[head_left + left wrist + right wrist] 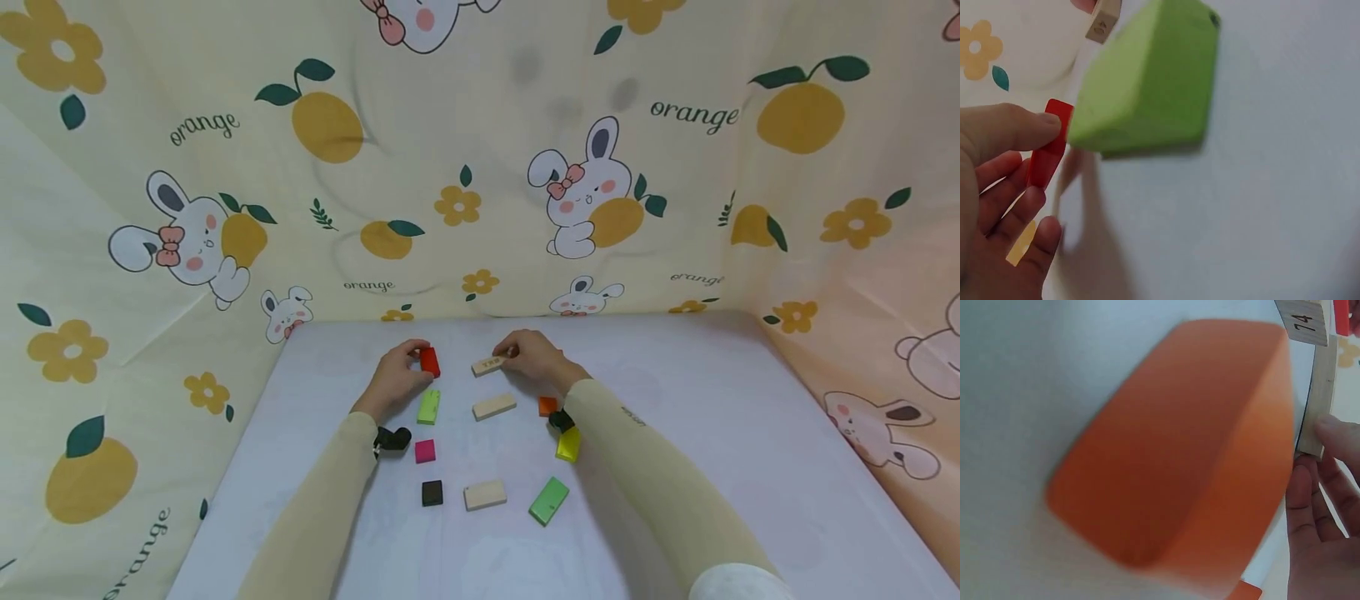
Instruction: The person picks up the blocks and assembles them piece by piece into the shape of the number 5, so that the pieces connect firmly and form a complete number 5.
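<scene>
My left hand [392, 380] pinches a red block [430, 362] near the back of the table. In the left wrist view the thumb presses one face of that red block [1054, 134], with fingers behind it. Across from it, my right hand [534, 358] grips the right end of a plain wooden block [487, 366] with dark markings on top. The right wrist view shows thumb and fingers at the end of this wooden block [1319, 394]. A light green block [429, 407] lies just in front of the left hand, and another wooden block [494, 407] lies between the arms.
Nearer me are a pink block [425, 451], a black block [432, 493], a third wooden block [484, 495] and a green block [549, 501]. An orange block [548, 407] and a yellow block [568, 445] sit beside the right wrist. A printed curtain [480, 167] surrounds the table.
</scene>
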`<control>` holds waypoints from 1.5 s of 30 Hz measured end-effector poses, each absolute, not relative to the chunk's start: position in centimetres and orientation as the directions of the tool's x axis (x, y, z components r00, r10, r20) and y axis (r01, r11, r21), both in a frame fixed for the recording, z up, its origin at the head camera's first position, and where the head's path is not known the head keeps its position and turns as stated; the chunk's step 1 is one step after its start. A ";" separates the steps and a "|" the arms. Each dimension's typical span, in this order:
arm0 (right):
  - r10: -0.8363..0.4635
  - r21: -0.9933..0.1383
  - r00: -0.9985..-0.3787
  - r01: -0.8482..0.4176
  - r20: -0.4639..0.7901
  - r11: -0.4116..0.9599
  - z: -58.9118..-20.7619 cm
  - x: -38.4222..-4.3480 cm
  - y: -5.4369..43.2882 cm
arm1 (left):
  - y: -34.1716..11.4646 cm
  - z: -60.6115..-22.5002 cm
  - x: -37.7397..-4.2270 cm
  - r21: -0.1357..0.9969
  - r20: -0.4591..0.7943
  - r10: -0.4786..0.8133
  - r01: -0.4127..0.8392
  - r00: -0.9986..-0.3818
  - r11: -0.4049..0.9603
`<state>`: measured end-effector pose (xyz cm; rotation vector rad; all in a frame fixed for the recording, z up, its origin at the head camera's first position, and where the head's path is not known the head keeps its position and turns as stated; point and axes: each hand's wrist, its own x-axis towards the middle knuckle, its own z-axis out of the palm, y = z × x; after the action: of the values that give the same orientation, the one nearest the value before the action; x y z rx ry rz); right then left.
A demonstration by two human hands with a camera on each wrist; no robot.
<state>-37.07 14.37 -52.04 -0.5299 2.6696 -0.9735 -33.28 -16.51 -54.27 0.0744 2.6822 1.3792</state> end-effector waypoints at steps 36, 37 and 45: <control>-0.340 -0.652 -0.934 -0.194 -0.105 0.733 -52.3 -37.5 15.0 | -9.7 -54.1 -34.8 0.753 -0.106 0.317 0.132 -0.942 0.644; -0.342 -0.654 -0.933 -0.191 -0.109 0.732 -52.3 -37.6 15.0 | -9.7 -54.1 -34.8 0.752 -0.108 0.316 0.131 -0.943 0.646; -0.338 -0.656 -0.933 -0.181 -0.120 0.733 -51.9 -37.6 15.2 | -9.2 -53.7 -35.1 0.744 -0.105 0.311 0.133 -0.945 0.655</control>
<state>-37.59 15.20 -51.88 -0.4116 2.7046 -0.9876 -35.07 -9.20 -53.65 0.3612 2.6495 1.1648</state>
